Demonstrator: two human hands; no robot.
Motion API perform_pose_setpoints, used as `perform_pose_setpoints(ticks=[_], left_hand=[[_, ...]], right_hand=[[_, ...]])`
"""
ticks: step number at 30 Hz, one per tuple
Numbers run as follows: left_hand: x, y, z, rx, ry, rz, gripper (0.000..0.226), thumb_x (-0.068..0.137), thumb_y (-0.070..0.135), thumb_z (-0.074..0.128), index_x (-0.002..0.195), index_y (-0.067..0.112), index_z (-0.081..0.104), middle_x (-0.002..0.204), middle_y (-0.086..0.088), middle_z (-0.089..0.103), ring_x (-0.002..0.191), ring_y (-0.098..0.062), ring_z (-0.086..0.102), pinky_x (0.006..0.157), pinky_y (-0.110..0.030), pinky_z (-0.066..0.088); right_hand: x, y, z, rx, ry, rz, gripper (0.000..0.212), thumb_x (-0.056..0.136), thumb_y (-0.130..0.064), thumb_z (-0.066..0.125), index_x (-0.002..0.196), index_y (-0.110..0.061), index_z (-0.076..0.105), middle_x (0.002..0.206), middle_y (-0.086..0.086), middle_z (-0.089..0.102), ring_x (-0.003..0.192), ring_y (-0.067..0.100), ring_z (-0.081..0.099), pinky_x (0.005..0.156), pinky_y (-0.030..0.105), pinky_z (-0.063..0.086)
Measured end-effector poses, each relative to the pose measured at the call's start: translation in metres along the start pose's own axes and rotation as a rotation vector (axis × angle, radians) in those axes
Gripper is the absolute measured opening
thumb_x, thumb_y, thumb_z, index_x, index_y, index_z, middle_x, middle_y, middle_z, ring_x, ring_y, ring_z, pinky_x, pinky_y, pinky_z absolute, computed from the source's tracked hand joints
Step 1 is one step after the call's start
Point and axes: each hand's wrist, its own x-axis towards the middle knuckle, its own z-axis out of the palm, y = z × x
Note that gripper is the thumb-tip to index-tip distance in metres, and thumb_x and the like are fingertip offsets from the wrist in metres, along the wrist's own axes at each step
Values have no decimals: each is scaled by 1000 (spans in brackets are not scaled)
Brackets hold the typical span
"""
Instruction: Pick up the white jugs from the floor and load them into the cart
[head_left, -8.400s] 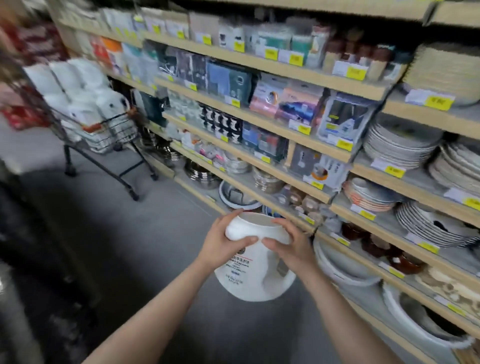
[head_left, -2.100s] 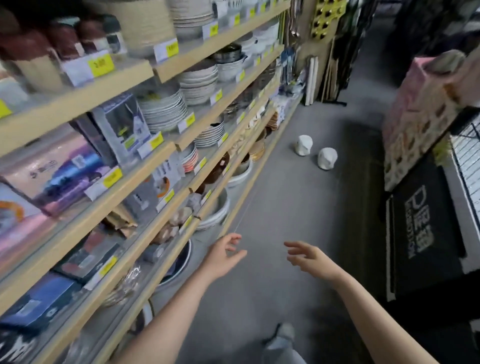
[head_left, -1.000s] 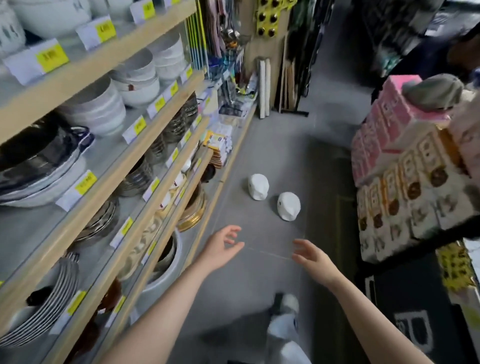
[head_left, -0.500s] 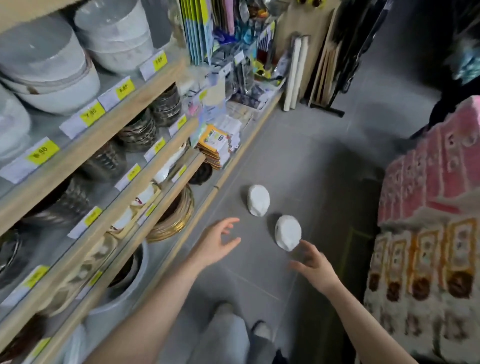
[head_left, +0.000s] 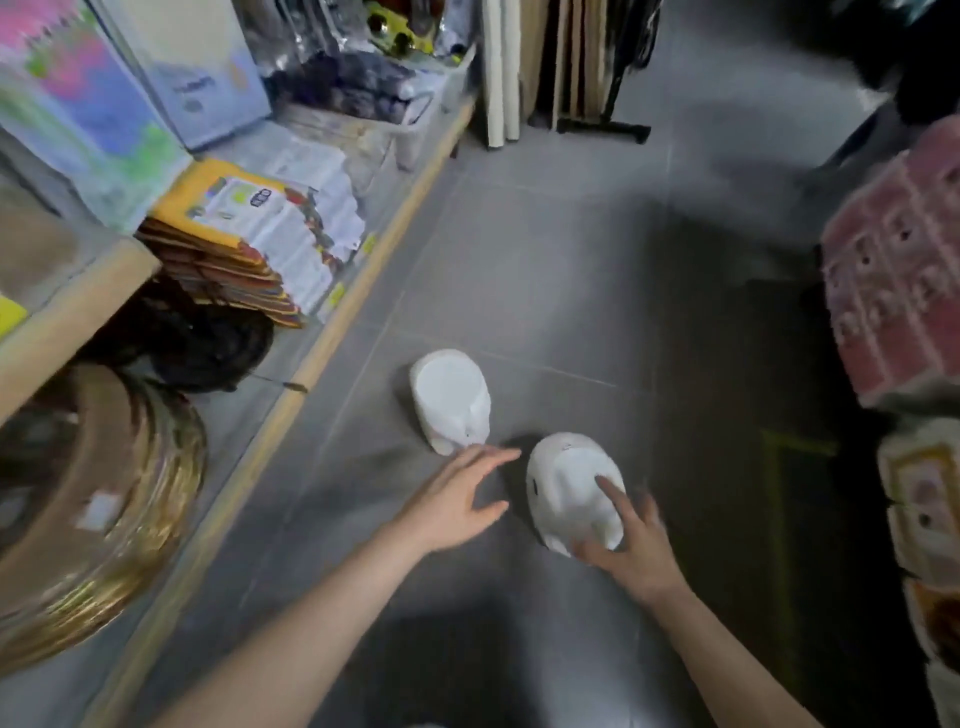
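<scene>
Two white jugs on the grey floor, mid-aisle: far jug (head_left: 451, 399) nearer the left shelving, near jug (head_left: 571, 491) just right of it, the two close but apart. Change since half a second ago: both hands, then short of the jugs, have closed in. Right hand (head_left: 631, 545) now rests spread fingers on the near jug's right side, not yet curled round it; left hand (head_left: 457, 499) open, fingertips reaching between the jugs, holding nothing. Pickup judged about to begin; neither jug lifted. Cart: not in view. Containers: clear bin (head_left: 374, 98) on the left shelf, far end, holding dark bagged goods, contents blurred.
</scene>
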Motion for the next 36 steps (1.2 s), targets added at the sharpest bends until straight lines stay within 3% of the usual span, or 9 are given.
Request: perform_pose_setpoints(ticks=[5,10,14,17,21,25,28,32,36], left_hand=[[91,-55,92,255,-32,260,75,82,14,61,148,27,28,156,-8,20,142,-24,17,114,-21,7],[91,-66,136,217,7,300,88,73,23,63,149,31,21,158,-8,11,143,-27,11,115,-34,17],[41,-64,158,221,153,300,79,68,44,56,142,36,30,147,-11,25,132,-30,27,105,-41,37],[31,-75,164,212,227,363,80,66,54,64,137,44,31,141,-9,25,129,-27,30,104,-44,41],[63,-79,159,38,-30,208,113,56,45,86,130,71,5,158,-3,-9,145,-19,7,117,-33,17],[77,-77,153,-69,-30,250,106,53,44,88,135,58,22,149,5,21,138,-7,25,116,-29,25],[71,-67,131,-186,-10,111,99,46,50,84,129,57,32,133,14,40,120,8,36,108,-15,29],[45,-37,81,-337,26,-53,93,46,52,81,129,51,39,132,19,49,123,-1,45,107,-32,38],[10,23,8,-529,166,-223,81,50,53,78,122,59,42,131,16,55,121,-5,52,105,-38,42]], right_hand=[[51,77,59,-26,116,-178,86,57,-65,59,137,-39,39,149,10,14,137,32,21,112,40,28],[51,106,63,65,163,-323,68,72,-50,70,131,-50,37,153,-5,5,136,-14,-3,108,10,13],[29,125,65,163,164,-305,80,69,-32,82,134,-46,37,152,-8,-2,123,-32,-10,95,-8,17],[28,135,67,110,181,-299,93,57,-53,83,132,-62,29,152,-16,-3,134,-17,-1,105,2,10],[37,140,70,118,200,-324,90,56,-61,77,132,-59,29,148,-16,13,136,2,18,110,13,19],[45,132,62,181,231,-371,81,57,-55,78,130,-49,41,141,-18,27,131,-5,27,108,9,27],[54,107,46,257,167,-337,74,56,-53,79,123,-45,50,132,-14,43,124,-2,41,106,28,40],[49,49,16,330,84,-289,66,54,-57,75,114,-61,48,124,-27,50,119,-3,46,104,32,42],[27,-32,-27,490,36,-196,66,55,-58,76,117,-51,55,125,-14,57,118,12,55,100,46,46]])
